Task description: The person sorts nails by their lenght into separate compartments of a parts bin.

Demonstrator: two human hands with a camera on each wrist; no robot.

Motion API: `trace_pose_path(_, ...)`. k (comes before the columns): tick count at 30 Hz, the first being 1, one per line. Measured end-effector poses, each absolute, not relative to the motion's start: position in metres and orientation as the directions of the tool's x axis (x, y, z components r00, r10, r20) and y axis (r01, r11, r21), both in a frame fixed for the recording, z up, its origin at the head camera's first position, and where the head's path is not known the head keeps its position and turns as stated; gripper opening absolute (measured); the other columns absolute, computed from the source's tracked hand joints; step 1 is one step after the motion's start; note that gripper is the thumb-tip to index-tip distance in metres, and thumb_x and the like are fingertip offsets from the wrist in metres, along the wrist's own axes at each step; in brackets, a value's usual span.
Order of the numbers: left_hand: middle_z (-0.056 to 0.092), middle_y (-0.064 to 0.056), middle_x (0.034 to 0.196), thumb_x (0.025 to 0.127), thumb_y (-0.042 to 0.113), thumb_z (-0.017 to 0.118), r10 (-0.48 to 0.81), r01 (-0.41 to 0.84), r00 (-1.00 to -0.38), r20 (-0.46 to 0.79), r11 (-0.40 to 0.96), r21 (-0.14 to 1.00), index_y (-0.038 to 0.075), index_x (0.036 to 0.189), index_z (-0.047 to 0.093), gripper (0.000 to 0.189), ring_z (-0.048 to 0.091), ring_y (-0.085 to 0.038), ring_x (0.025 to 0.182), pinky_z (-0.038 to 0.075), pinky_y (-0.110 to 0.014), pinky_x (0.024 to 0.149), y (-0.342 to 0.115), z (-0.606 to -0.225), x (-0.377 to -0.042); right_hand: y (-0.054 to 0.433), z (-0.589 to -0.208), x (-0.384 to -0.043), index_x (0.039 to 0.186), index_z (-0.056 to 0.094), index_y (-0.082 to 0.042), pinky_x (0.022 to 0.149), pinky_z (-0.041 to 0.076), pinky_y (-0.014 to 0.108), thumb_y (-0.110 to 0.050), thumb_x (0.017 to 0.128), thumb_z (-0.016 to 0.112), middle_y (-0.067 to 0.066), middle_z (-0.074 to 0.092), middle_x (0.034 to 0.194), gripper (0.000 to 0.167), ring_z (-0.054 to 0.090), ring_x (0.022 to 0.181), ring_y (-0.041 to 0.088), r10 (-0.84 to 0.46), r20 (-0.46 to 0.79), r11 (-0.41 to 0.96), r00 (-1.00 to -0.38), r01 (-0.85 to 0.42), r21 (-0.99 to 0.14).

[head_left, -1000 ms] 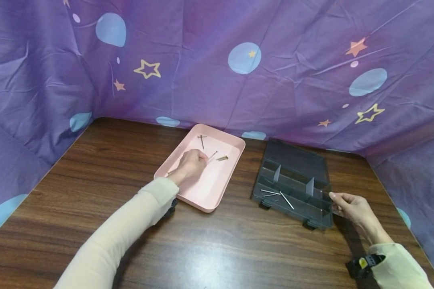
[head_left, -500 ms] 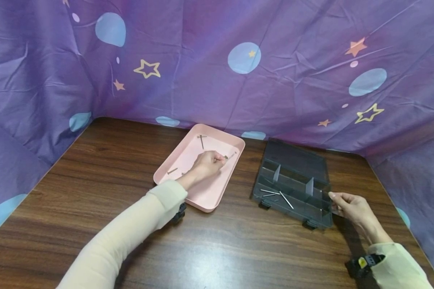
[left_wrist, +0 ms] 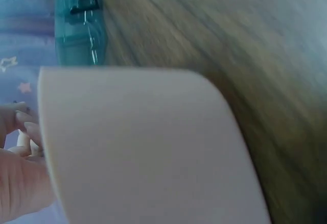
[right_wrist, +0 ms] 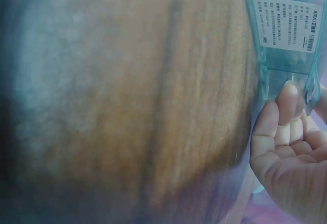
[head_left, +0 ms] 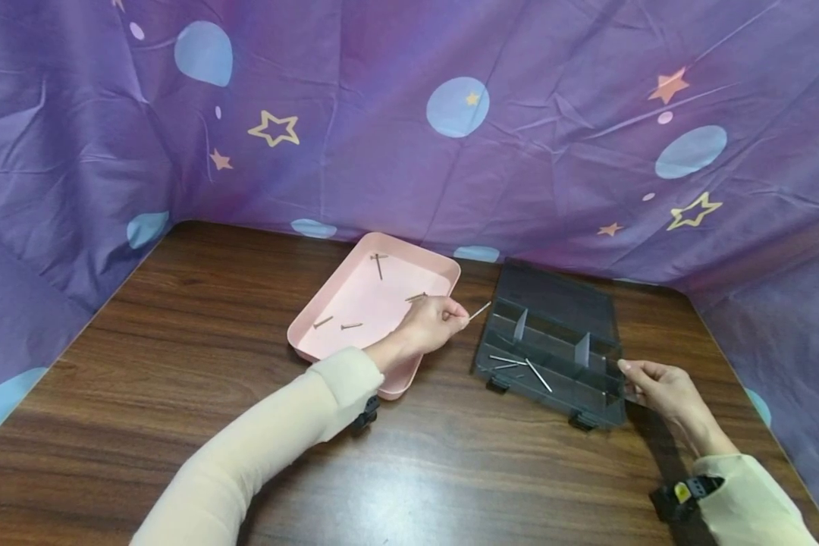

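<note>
My left hand (head_left: 433,324) pinches a thin silver nail (head_left: 480,310) between thumb and fingertips, over the right rim of the pink tray (head_left: 305,347). The nail's free end points at the dark see-through compartment box (head_left: 560,398), which lies with its lid laid back. My right hand (head_left: 669,390) holds the box's right edge, thumb on top; the right wrist view shows the fingers (right_wrist: 265,124) at its labelled side. Several bronze-coloured screws lie in the tray, one screw (head_left: 324,322) near its left wall. Several silver nails (head_left: 538,375) rest in the box's front-left compartment.
The brown wooden table (head_left: 177,341) carries both containers. A purple curtain (head_left: 382,152) hangs behind and at the sides. Two latches stick out at the box's front, one latch (head_left: 582,421) near the right corner. The tray's wall fills much of the left wrist view.
My left hand has moved right, from inside the tray to above its right rim, carrying the nail towards the box. The right hand stays at the box's edge.
</note>
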State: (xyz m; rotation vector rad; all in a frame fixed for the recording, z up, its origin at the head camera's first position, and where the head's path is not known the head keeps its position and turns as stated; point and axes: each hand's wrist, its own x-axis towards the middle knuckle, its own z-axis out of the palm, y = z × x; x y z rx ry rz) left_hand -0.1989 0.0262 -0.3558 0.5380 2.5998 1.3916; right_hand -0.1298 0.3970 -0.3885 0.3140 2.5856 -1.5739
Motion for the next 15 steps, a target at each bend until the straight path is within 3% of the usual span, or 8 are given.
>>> trace_pose_path(15,0.072,0.006,0.09,0.087,0.022,0.064,0.452,0.33,-0.891,0.049,0.569,0.753,0.018,0.092,0.073,0.011,0.063,-0.005,0.081,0.045,-0.018,0.072,0.064,-0.36,-0.186,0.397,-0.386,-0.13,0.08,0.064,-0.031,0.062,0.051,0.017,-0.031,0.095,0.055,-0.016,0.057,0.068,0.018,0.055,0.067,-0.002,0.125,-0.223,0.439,-0.967,0.255,-0.862)
